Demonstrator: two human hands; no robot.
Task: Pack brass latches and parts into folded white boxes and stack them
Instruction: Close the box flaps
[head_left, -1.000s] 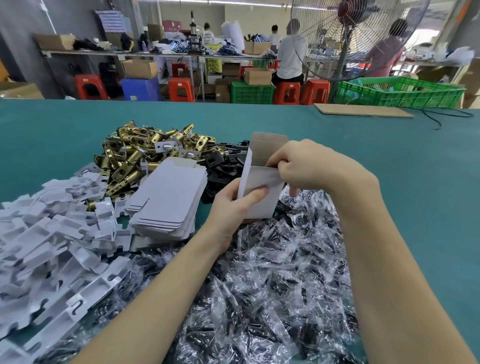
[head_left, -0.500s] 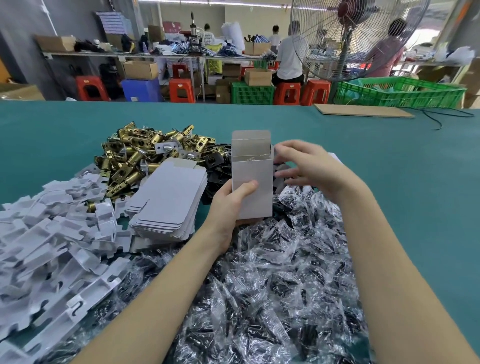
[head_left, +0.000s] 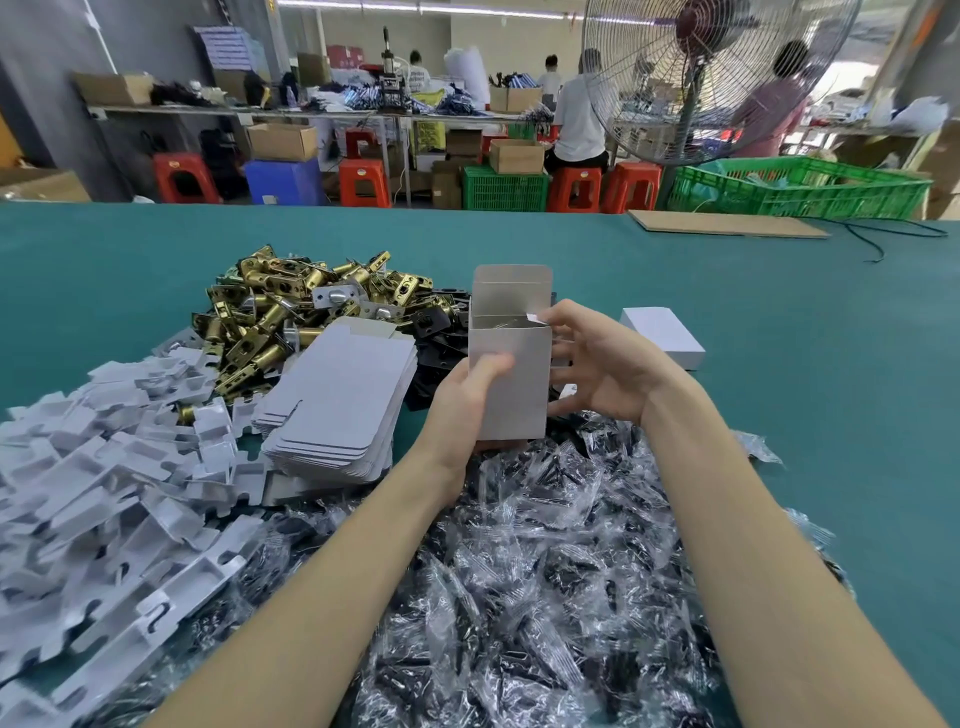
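Above the bagged parts (head_left: 545, 571) on the tabletop (head_left: 779, 415), your left hand (head_left: 467, 400) now grips the white box (head_left: 511, 384) upright, squared, top flap raised; your right hand (head_left: 602, 364) has let go, fingers spread beside it. It looks ready for filling.

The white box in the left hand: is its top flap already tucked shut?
No: the white box gripped by the left hand still has its top flap standing upright, the mouth open.
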